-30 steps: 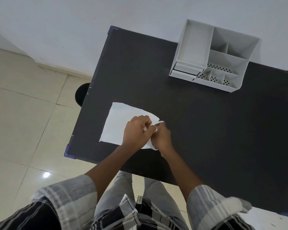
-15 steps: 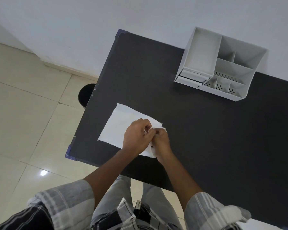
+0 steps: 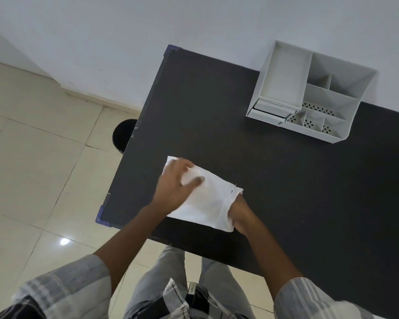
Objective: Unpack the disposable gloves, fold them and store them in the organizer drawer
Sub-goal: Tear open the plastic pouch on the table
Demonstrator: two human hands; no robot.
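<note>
A white glove packet (image 3: 209, 200) lies flat on the black table (image 3: 297, 187) near its front left corner. My left hand (image 3: 173, 187) rests on the packet's left half with fingers spread, blurred by motion. My right hand (image 3: 243, 214) reaches into the packet's torn right end, and its fingers are hidden inside. No glove shows outside the packet. The white organizer (image 3: 332, 103) stands at the table's far right against the wall, with its small drawer (image 3: 271, 110) at the front left corner looking pushed in.
The table's left edge and front edge are close to the packet, with blue corner guards (image 3: 101, 215). A black round object (image 3: 122, 135) stands on the tiled floor beside the left edge. The wall runs behind the organizer.
Both hands were pinched together at the packet's right end. Now the left hand has slid left onto the packet and the right hand has gone inside the opening.
</note>
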